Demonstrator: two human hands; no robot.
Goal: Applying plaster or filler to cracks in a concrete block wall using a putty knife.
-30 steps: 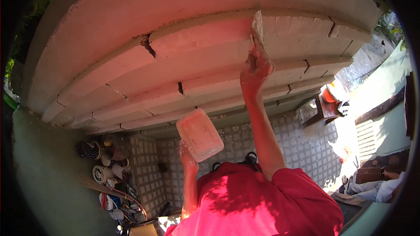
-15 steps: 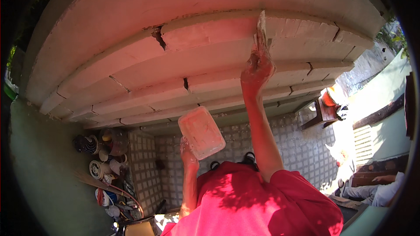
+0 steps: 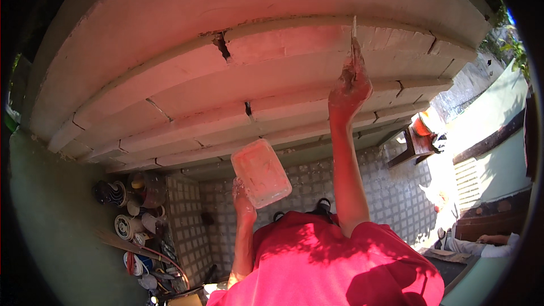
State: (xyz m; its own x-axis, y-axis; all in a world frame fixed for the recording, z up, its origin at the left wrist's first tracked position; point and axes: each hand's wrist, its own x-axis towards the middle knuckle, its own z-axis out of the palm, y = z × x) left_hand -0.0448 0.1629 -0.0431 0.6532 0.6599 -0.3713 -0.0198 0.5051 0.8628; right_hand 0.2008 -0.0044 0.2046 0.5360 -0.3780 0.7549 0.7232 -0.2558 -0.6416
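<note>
In the head view, my right hand (image 3: 350,88) is raised at the upper right of center, fingers closed around a putty knife (image 3: 355,42) whose narrow blade stands edge-on and touches the joint between 2 stepped bands of the moulded ledge (image 3: 170,73) that curves across the top of the frame. The hand is smeared with pale plaster.

My left hand (image 3: 242,195) sits lower, just left of center, gripping the bottom edge of a flat rectangular board (image 3: 260,173) that is coated with plaster and tilted, its face turned toward me. It is well apart from the ledge.

Several dark cracks and gaps show in the ledge, the largest at the upper middle left of the knife.

Below, the floor (image 3: 396,192) is paved with small square tiles. At the lower left lies a cluster of buckets and cans (image 3: 133,209). My red shirt (image 3: 328,266) fills the bottom center. At the lower right edge, another person's arm (image 3: 493,241) rests near a step.
</note>
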